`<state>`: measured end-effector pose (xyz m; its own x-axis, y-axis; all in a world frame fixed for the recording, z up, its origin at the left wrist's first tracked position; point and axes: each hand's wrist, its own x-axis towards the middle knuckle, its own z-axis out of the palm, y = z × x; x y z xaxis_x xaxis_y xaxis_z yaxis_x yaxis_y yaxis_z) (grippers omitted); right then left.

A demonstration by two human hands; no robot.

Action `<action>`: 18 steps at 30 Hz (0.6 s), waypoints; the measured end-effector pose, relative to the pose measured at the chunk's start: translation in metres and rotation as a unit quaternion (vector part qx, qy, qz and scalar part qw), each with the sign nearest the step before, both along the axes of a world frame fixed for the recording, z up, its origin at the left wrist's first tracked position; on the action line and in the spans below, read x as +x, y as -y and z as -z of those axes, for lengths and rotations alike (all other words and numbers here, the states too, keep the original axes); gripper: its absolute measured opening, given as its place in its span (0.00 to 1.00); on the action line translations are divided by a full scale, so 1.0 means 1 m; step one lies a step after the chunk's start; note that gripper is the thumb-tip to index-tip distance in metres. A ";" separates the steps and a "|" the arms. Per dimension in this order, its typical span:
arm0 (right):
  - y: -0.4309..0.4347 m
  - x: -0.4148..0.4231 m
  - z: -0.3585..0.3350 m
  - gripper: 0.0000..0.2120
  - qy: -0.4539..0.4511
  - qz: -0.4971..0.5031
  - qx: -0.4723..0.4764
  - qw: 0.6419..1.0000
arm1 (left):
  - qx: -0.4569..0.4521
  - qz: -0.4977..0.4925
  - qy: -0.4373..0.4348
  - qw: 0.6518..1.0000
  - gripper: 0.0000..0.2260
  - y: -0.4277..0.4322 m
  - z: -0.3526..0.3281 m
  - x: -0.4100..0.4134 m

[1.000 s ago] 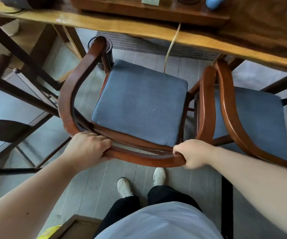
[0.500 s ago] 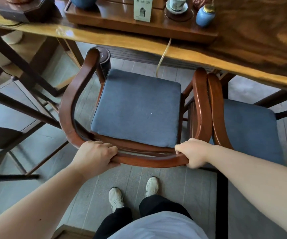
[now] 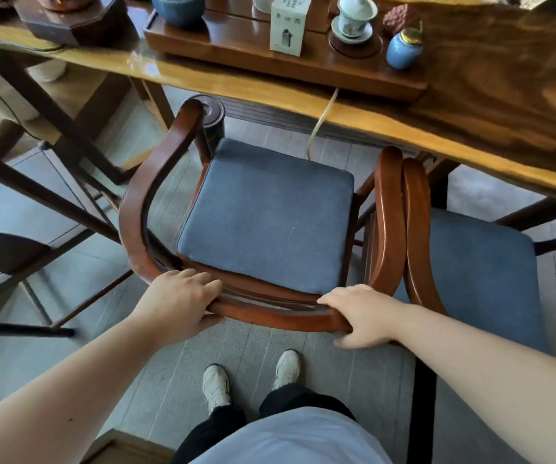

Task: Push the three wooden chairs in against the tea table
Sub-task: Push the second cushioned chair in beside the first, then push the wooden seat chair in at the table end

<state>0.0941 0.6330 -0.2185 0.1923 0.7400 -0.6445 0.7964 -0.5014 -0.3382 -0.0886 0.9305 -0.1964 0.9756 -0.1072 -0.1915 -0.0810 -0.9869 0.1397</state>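
The wooden chair sits dead centre of the frame, glossy reddish-brown with a curved horseshoe rail and a square grey-blue fabric cushion. Its front edge is near the tea table but the seat isn't tucked under. The left hand sits on the back rail with fingers loosely draped over the top and thumb underneath, a light hold rather than a clamp. The right hand rests on the rail too, fingers mostly flat and relaxed. A second chair of the same make is at the right, its arm touching this one's arm. So two chairs counted here. The table is a thick live-edge slab, shiny, with a wooden tea tray on it in the upper middle. On the tray: one white box, one lidded white cup, one small blue jar.
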 end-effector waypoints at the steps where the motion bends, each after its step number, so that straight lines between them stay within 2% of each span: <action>1: -0.005 -0.003 -0.003 0.41 -0.002 -0.013 0.005 1.000 | 0.005 -0.008 0.001 1.000 0.21 0.001 -0.003 -0.002; 3: -0.022 -0.012 -0.013 0.46 -0.001 -0.049 0.021 0.999 | 0.021 -0.030 0.014 0.999 0.28 0.004 -0.010 -0.010; 6: -0.059 -0.023 -0.028 0.46 0.016 -0.115 0.088 0.989 | 0.050 -0.074 0.024 0.996 0.35 0.005 -0.021 -0.029; 12: -0.154 -0.051 -0.053 0.42 0.091 -0.222 0.206 0.949 | 0.091 -0.208 0.004 0.974 0.35 -0.014 -0.048 -0.087; 18: -0.243 -0.082 -0.068 0.40 0.106 -0.253 0.228 0.934 | 0.093 -0.337 0.001 0.937 0.35 -0.062 -0.063 -0.155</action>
<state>0.0123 0.8760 -0.1510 -0.1686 0.9592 -0.2271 0.9660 0.1149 -0.2317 -0.2434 0.9930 -0.1330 0.8103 0.5682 -0.1435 0.5690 -0.8214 -0.0391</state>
